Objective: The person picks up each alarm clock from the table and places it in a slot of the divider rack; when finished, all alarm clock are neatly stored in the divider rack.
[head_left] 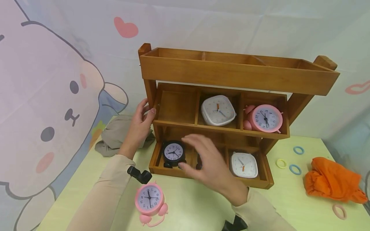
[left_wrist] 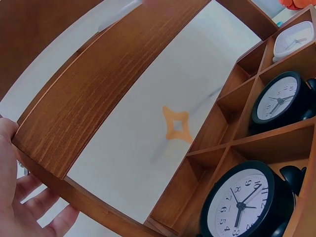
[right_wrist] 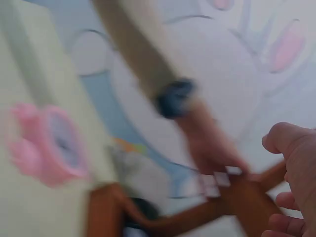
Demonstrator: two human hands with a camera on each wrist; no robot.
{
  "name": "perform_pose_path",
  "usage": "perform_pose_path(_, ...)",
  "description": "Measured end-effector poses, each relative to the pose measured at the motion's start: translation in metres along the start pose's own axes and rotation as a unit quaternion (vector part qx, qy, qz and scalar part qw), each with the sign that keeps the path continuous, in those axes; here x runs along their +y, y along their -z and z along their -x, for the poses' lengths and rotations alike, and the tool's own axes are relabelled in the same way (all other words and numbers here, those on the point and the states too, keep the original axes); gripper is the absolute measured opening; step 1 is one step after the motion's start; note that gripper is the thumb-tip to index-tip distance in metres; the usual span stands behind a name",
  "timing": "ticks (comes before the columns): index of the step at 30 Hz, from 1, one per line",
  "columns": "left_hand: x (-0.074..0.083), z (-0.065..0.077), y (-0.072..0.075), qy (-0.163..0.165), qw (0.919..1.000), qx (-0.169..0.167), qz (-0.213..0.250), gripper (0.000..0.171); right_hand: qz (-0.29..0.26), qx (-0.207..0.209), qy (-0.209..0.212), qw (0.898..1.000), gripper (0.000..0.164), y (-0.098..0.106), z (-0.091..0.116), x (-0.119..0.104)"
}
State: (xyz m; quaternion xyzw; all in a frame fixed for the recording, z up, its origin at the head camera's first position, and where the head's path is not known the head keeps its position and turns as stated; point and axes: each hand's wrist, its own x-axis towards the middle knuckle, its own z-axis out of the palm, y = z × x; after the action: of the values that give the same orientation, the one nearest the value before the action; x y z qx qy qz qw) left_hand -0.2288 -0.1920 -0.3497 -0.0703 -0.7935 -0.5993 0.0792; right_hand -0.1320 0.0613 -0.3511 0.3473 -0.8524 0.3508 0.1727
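My left hand (head_left: 141,123) grips the left side of a wooden tiered shelf (head_left: 237,75). My right hand (head_left: 209,163), fingers spread and holding nothing, hovers before the lower tier. Beside its fingertips, a black alarm clock (head_left: 173,152) sits in the lower left compartment. A second black alarm clock (left_wrist: 276,98) is mostly hidden behind my right hand in the head view. The lower right compartment holds a white clock (head_left: 244,165). In the middle tier are another white clock (head_left: 218,110) and a pink twin-bell clock (head_left: 266,118). Another pink alarm clock (head_left: 149,199) lies on the table.
Left of the shelf lies a grey-brown cloth (head_left: 114,134). An orange cloth (head_left: 332,179) is on the right of the table, with a blue ring (head_left: 298,150), a yellow ring (head_left: 280,163) and a pink ring (head_left: 339,211) around it. A printed curtain (head_left: 202,25) hangs behind.
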Motion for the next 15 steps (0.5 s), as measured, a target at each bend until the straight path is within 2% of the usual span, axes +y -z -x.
perform_pose_path(4, 0.0, 0.001, 0.0, -0.003, 1.0, 0.002, -0.002, 0.062, -0.008, -0.081, -0.017, 0.997, 0.068, -0.046, 0.02, -0.004)
perform_pose_path(8, -0.001, 0.001, 0.001, -0.004, 1.0, 0.001, 0.0, 0.062, 0.003, -0.16, -0.027, 0.987, 0.08, -0.088, 0.036, -0.008)
perform_pose_path(13, 0.004, 0.002, 0.0, 0.006, 1.0, -0.002, 0.002, 0.061, 0.006, -0.229, -0.043, 0.973, 0.09, -0.124, 0.048, -0.01)
perform_pose_path(15, 0.013, 0.005, 0.0, 0.009, 0.9999, -0.005, 0.005, 0.061, 0.002, -0.242, -0.051, 0.969, 0.089, -0.133, 0.052, -0.009)
